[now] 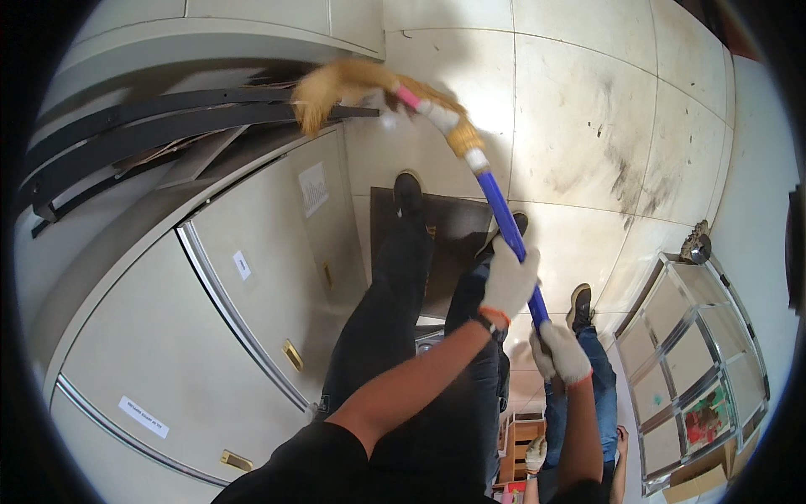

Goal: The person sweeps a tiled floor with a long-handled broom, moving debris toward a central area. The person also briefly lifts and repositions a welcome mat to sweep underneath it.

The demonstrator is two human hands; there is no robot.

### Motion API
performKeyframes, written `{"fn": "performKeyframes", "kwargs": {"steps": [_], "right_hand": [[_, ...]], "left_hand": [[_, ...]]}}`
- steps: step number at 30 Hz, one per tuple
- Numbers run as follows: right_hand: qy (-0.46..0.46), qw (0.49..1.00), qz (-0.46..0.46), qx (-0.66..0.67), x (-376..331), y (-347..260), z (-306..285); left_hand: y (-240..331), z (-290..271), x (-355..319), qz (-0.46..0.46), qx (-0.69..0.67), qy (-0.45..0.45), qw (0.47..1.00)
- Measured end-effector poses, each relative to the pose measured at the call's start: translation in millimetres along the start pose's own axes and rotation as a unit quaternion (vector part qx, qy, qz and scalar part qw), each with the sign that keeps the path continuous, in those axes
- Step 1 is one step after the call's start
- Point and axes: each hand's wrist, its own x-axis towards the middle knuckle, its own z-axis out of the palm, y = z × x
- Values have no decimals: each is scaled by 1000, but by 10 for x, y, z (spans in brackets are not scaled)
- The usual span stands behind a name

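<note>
A broom (501,210) with a blue handle and tan bristles stretches from my hands up toward the far left. My left hand (510,277), in a whitish knit glove with an orange cuff, is wrapped round the middle of the blue handle. Closer to me, my right hand (562,351), gloved alike, grips the handle's near end. The curved bristle head (336,88) overlaps the end of the black slatted bars (201,109) on top of the cabinet; whether it touches them I cannot tell. A pink and white band wraps the broom's neck.
A pale cabinet (151,328) with sliding doors runs along my left. Dark smudges mark the tiled floor (579,109), and a dark mat (453,244) lies by my feet. Close on the right is another person in jeans (600,378), beside a metal-framed glass case (697,353).
</note>
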Motion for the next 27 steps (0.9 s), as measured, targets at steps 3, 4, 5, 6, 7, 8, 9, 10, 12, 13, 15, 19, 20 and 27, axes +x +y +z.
{"fn": "performKeyframes", "kwargs": {"steps": [3,4,5,6,7,8,9,10,12,13,15,19,20,27], "right_hand": [[-90,989,34,110,903,-237,156],[-75,985,36,150,1285,-283,316],[-173,967,50,182,1586,-393,364],[-280,937,59,201,1888,-503,447],[-307,924,49,222,2155,-520,607],[-327,911,60,244,2441,-513,800],[-322,914,58,241,2599,-548,1031],[-277,929,47,241,2691,-552,1264],[-203,951,37,232,2799,-412,1457],[-182,947,41,263,2746,-263,1445],[-127,936,36,325,2398,39,1299],[-149,901,48,405,1805,300,1466],[-213,882,64,416,1784,216,1545],[-81,971,4,224,2083,-650,1526]], "left_hand": [[64,-318,786,72,213,81,971],[102,-430,1079,105,298,103,943],[155,-500,1377,72,346,101,930],[189,-600,1620,45,394,110,911],[84,-712,1913,87,400,150,900],[-52,-907,2201,127,405,203,882],[-112,-1120,2455,107,417,204,879],[-168,-1336,2651,84,430,201,876],[-317,-1440,2713,84,494,157,851],[-418,-1398,2601,103,543,113,826],[-429,-1026,2173,107,511,60,851],[-149,-749,1233,117,427,85,893],[-68,-872,1251,130,420,113,891],[307,-1106,2127,-71,235,41,968]]}}
